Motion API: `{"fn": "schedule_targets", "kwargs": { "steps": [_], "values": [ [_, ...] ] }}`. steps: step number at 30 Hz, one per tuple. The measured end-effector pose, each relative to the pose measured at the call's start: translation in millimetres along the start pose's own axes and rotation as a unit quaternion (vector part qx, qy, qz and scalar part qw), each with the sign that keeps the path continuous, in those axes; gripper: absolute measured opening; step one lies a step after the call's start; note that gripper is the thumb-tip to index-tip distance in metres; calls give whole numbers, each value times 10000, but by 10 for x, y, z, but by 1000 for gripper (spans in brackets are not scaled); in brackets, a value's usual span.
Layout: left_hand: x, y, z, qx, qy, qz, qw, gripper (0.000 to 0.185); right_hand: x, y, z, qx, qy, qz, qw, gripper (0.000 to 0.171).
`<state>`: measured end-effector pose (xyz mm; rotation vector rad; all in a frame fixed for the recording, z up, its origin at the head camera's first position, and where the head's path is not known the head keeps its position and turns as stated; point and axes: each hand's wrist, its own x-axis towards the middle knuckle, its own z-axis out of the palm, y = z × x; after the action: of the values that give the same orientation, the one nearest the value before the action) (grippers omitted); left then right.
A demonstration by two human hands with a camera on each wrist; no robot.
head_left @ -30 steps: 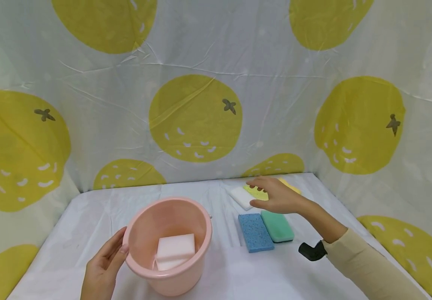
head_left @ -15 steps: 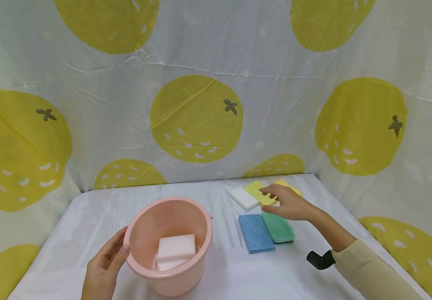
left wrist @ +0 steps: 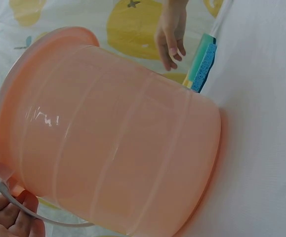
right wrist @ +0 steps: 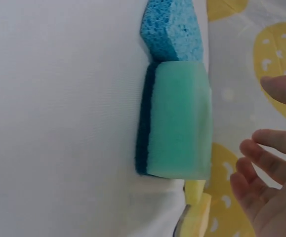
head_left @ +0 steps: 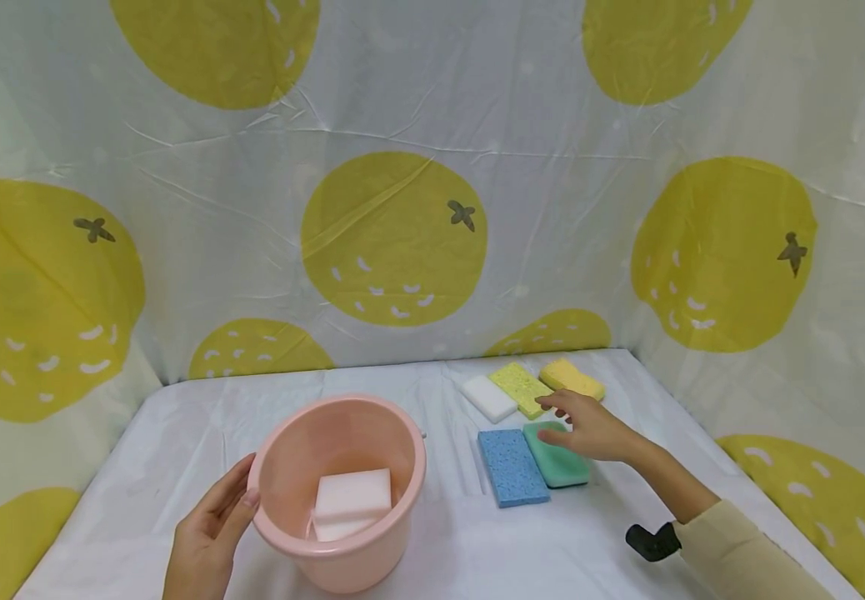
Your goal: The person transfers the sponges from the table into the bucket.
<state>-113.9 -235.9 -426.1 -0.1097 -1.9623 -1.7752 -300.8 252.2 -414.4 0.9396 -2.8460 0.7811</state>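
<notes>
Head view: five sponges (head_left: 513,465) beside right hand (head_left: 590,427), fingers apart; left hand (head_left: 207,525), fingers straight, touches one bucket (head_left: 338,487).

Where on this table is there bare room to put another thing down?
Bare cloth lies left of the pink bucket, behind it toward the backdrop, and between it and the blue sponge. The back right, around the green sponge under the right hand, is crowded.

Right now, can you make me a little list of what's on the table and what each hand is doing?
bucket: pink bucket, upright on the white tablecloth
inside bucket: white sponge
left hand: left hand rests against the bucket's side
right hand: right hand, fingers spread, over the green sponge; contact unclear
beside green sponge: blue sponge, touching it
back row: white block, yellow-green sponge, yellow sponge
</notes>
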Motion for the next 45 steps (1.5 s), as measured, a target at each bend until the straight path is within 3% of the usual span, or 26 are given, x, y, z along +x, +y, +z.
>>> {"fn": "schedule_targets", "kwargs": {
  "steps": [8, 17, 21, 28, 38, 45],
  "values": [
    [-1, 13, 5, 0, 10, -34, 10000, 43, -27, 74, 207, -270, 5, 405, 9988, 66],
    [-1, -3, 3, -56, -17, -74, 10000, 43, -48, 57, 363, -674, -208, 1131, 9911, 89],
    [1, 9, 9, -33, -1, -134, 9999, 43, -38, 57, 381, -619, -254, 1252, 9899, 86],
    [9, 39, 9, 51, 25, -335, 9994, 46, -1, 71, 408, -613, -115, 1349, 9889, 75],
    [-8, 65, 26, 151, 28, -323, 9994, 46, 23, 81, 292, -437, -191, 1218, 9914, 66],
    [2, 17, 7, 2, 30, -143, 9999, 43, 88, 89, 172, -404, -100, 920, 9949, 62]
  ]
}}
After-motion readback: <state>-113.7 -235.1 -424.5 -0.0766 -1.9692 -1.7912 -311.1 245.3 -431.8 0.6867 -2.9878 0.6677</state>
